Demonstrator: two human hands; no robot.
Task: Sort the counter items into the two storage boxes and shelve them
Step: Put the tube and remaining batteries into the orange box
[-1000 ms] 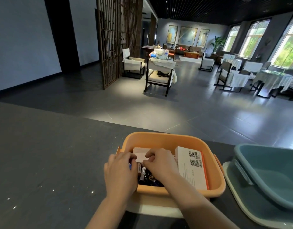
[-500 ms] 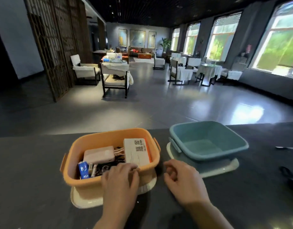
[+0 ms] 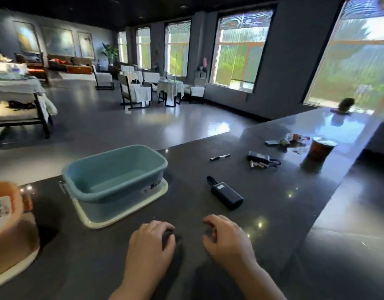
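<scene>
The empty blue box [image 3: 100, 191] stands on its white lid [image 3: 121, 215] on the dark counter [image 3: 273, 213]. At the far left edge the orange box [image 3: 4, 213] shows partly, with a white carton inside. A black power bank [image 3: 226, 194] lies right of the blue box. Farther back lie a black pen [image 3: 219, 157] and a black charger with cable [image 3: 259, 159]. My left hand [image 3: 151, 243] and my right hand [image 3: 226, 239] hover low over the counter near the front edge, fingers curled loosely, holding nothing.
A brown cup with a lid [image 3: 320, 148] stands at the right of the counter, small items [image 3: 286, 139] behind it, a small potted plant [image 3: 345, 106] at the far end. Beyond the counter are a tiled floor, chairs and clothed tables [image 3: 170, 87].
My view has swung right, so the orange box slid to the left edge. Both hands left the orange box and moved right, past the blue box, to the bare counter.
</scene>
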